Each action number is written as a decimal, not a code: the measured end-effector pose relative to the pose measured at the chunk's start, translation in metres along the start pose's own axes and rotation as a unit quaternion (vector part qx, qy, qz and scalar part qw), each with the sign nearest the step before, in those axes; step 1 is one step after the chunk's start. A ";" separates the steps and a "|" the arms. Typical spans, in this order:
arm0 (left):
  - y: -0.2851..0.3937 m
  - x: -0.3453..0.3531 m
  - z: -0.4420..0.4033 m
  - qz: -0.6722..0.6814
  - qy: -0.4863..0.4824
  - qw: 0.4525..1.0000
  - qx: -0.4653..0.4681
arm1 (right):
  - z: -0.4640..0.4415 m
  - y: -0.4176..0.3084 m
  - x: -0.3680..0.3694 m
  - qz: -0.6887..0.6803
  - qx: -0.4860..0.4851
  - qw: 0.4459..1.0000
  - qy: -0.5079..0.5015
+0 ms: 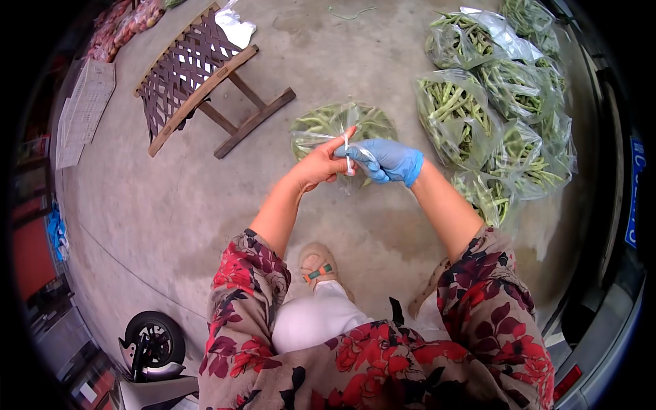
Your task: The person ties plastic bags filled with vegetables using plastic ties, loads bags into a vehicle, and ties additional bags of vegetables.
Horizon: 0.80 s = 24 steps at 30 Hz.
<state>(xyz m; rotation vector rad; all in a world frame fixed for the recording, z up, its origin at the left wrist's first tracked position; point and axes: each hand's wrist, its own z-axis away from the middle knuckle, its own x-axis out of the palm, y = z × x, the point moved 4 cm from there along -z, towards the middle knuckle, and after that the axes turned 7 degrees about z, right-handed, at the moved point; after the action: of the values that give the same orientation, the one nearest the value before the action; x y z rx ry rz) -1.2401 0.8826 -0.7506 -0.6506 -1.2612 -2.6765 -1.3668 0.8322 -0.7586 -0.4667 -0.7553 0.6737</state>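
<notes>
While above one bean bag (379,128), left hand (318,166) and right hand (391,161) both narrow on one white tie (349,164).

One held bag (314,125); one woven stool (198,102); one glove (393,161); two sandals (318,273); one wheel (156,342).

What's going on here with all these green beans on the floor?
A person is working at a clear plastic bag of green beans on the concrete floor. The bare left hand and the blue-gloved right hand meet at its gathered neck, with a thin white tie between them. Whether the tie is fastened is hard to tell. To the right lie several more bags of beans, and a low wooden stool with a woven seat stands to the left.
</notes>
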 end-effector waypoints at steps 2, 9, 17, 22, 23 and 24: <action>-0.003 0.008 -0.003 -0.024 0.021 0.999 0.003 | 0.004 -0.006 0.004 -0.017 0.012 0.999 0.035; -0.035 -0.042 -0.003 0.272 0.167 0.943 0.087 | 0.008 0.029 -0.073 0.002 0.041 0.981 0.192; -0.024 -0.053 -0.005 0.332 0.168 0.904 0.211 | -0.002 0.013 -0.056 -0.147 -0.104 0.929 0.323; 0.056 -0.027 -0.007 0.237 0.135 0.903 0.331 | 0.008 -0.054 -0.040 -0.176 -0.289 0.896 0.286; 0.064 -0.023 -0.008 0.219 0.146 0.902 0.342 | 0.006 -0.063 -0.043 -0.141 -0.333 0.883 0.299; 0.068 -0.021 -0.009 0.204 0.158 0.900 0.350 | 0.005 -0.070 -0.046 -0.106 -0.373 0.867 0.313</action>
<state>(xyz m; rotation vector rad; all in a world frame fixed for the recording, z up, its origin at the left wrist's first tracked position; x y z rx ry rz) -1.2056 0.8296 -0.7164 -0.3044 -1.6179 -1.7210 -1.3687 0.7521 -0.7345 -1.2242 -0.4038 -0.0333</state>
